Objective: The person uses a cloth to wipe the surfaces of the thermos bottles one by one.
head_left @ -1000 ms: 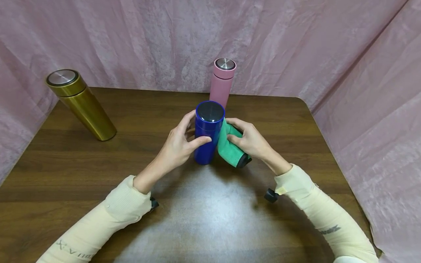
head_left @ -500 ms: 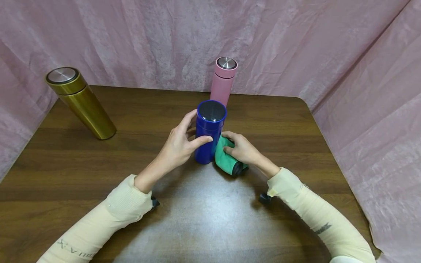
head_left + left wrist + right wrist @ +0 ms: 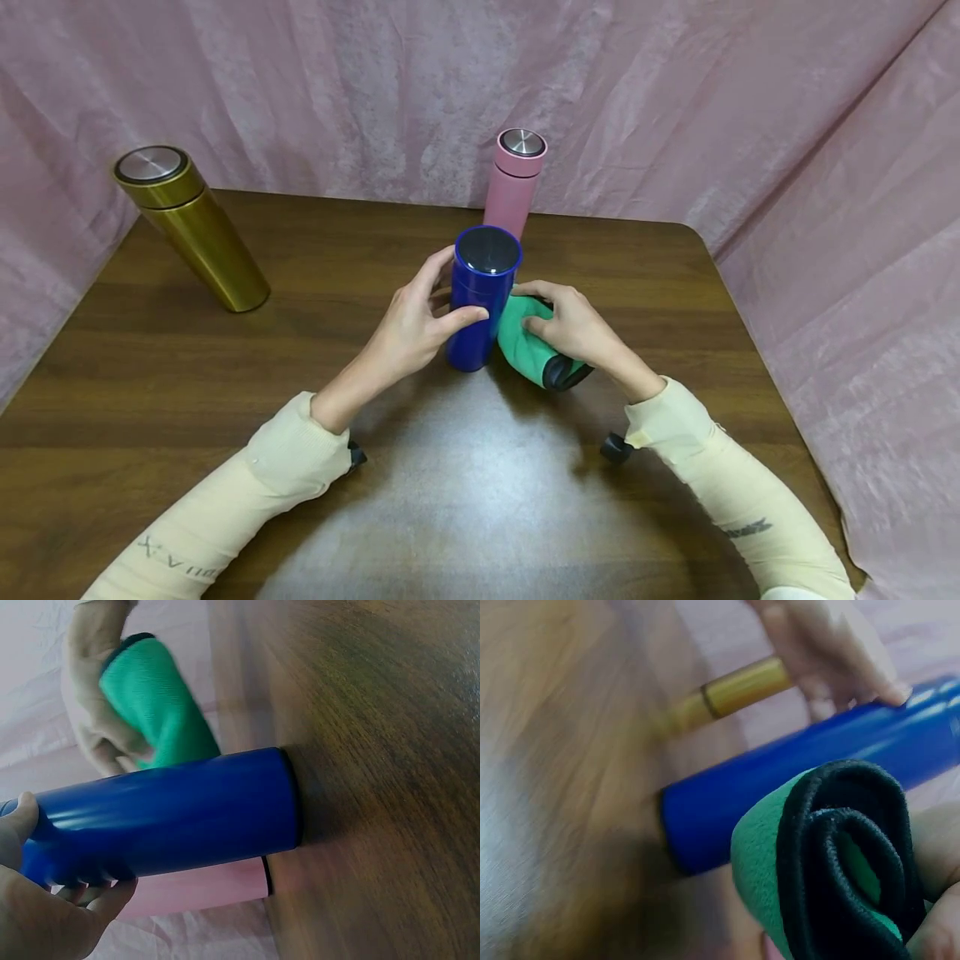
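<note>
Within the curl of the left hand [image 3: 412, 325], the blue bottle [image 3: 483, 287], upright on the table [image 3: 480, 500]. Grip closed on its upper part: thumb across the near side; head view hides most of the other fingers, but left wrist view shows fingertips wrapped on the body, and the dark-rimmed base below. Right of that grip, the right hand [image 3: 573, 325] pinches a green cloth [image 3: 521, 342], thumb on the near face, cloth seemingly touching the bottle's flank. From above only its outside and a bit of dark edging; right wrist view looks into its end, folded in layers with black trim. Behind the left grip, pink bottle [image 3: 512, 196], lower part masked in head view, dark base rim visible from left wrist. Well left of the grip, gold bottle [image 3: 202, 237]. Beyond all, pink curtain [image 3: 360, 92].
</note>
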`<state>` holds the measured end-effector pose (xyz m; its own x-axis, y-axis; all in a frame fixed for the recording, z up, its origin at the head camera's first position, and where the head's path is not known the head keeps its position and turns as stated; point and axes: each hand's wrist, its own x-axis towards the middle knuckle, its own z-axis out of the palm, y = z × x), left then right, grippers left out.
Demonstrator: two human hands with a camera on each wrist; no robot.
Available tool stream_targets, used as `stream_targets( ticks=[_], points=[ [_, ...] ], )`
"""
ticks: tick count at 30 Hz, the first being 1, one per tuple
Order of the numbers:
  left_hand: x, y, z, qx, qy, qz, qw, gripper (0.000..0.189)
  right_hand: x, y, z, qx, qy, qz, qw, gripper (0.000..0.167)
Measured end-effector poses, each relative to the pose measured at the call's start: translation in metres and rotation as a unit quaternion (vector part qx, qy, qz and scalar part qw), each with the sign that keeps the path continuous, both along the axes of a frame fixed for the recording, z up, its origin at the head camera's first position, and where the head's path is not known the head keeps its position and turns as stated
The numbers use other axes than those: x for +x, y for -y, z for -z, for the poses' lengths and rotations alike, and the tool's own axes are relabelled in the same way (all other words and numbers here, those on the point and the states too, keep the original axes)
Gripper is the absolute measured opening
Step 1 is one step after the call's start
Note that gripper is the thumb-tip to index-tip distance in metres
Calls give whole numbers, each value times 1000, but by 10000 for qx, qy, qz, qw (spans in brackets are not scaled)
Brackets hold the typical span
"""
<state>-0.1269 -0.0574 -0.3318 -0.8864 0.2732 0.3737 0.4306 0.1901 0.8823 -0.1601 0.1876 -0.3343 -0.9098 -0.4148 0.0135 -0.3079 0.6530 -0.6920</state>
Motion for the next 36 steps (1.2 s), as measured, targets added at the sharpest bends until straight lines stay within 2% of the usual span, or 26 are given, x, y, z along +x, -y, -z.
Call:
stream_targets(
  ticks=[5, 10, 18, 23, 30, 33, 36],
  points=[
    [0, 1, 0, 14, 8, 16, 10000, 78, 11, 5, -28, 20, -322, 75, 9995, 43],
    [1, 0, -1, -3, 39, -17, 10000, 77, 21, 8, -52, -182, -790, 228, 9964, 41],
    [0, 0, -3, 1, 56, -43, 10000, 77, 29, 6, -79, -818, -1602, 419, 9828, 41],
    [0, -1, -2, 46, 53, -58, 10000, 78, 29, 8, -84, -1174, -2217, 414, 9671, 42],
    [-1, 0, 1, -2, 20, -45, 10000, 78, 29, 13, -75, -1542, -3238, 124, 9334, 43],
    [-1, -1, 0, 28, 16, -34, 10000, 78, 28, 13, -70, -1669, -3321, 75, 9283, 42],
    [-1, 0, 1, 66, 15, -57, 10000, 77, 26, 14, -64, -1787, -3245, 94, 9288, 43]
  ],
)
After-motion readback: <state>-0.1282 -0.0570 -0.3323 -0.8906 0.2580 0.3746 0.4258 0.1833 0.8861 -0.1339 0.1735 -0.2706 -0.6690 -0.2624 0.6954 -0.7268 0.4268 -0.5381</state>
